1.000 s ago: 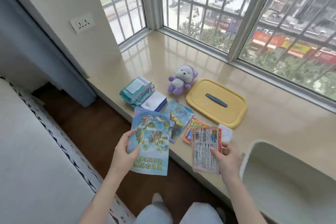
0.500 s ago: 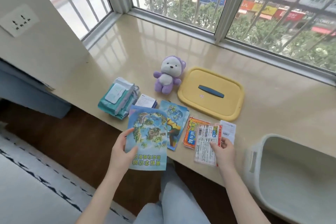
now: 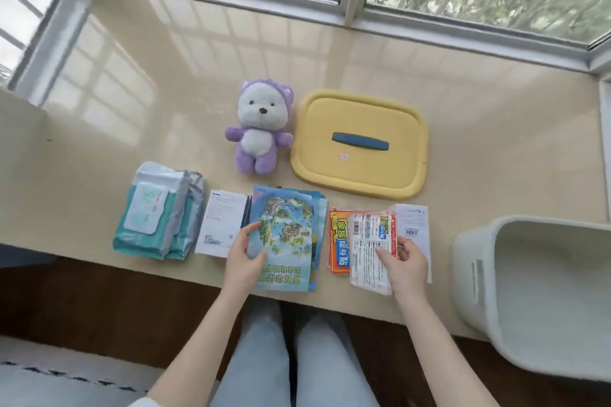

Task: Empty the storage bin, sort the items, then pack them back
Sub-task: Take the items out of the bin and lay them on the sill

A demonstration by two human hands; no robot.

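- Left hand point(image 3: 243, 256) pinches the left edge of a thin, glossy blue illustrated booklet point(image 3: 286, 235), thumb on top. The booklet lies on similar ones, nearer than the yellow rectangular plastic lid point(image 3: 360, 145).
- Right hand point(image 3: 405, 261) grips a flat, red-bordered plastic packet point(image 3: 370, 254), also nearer than the lid.
- Both items look light, floppy and slippery, so they are best held by an edge.
- White plastic storage bin point(image 3: 535, 223) sits right of the lid, nearer.
- Soft purple-and-white plush bear point(image 3: 258, 129) lies just left of the lid.
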